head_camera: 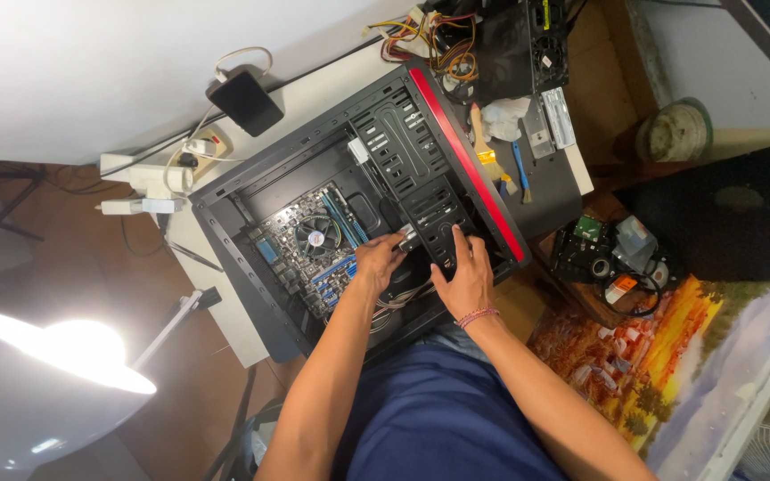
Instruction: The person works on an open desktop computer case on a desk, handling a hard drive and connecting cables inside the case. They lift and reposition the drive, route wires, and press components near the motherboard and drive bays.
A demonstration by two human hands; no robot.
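Both hands down inside the open computer case (251, 223), lying on its side across the white worktop (225, 330), near its front edge; left hand (378, 260) pinched around a small silvery metal piece (405, 237), fingers closed on it, right at the foot of the black drive cage (421, 191); right hand (465, 276) spread flat against the cage's lower part, fingers extended, whether anything held beneath not clear.

Silvery piece likely light, rigid, a bit slick; best gripped by its side edges, as now. Cage stiff sheet steel, stamped edges probably sharp on knuckles. Motherboard (314, 245) just beside the left hand, fragile, fan and slots exposed; grey cable bundle (398, 298) slack under the wrists, soft, easy to snag.

Room tight: case wall and red front strip (470, 160) closing the right side; clear way out only upward. Paintbrush (483, 142) and blue tool (520, 169) lying on the removed side panel (545, 191) beyond, toward the worktop's right corner.
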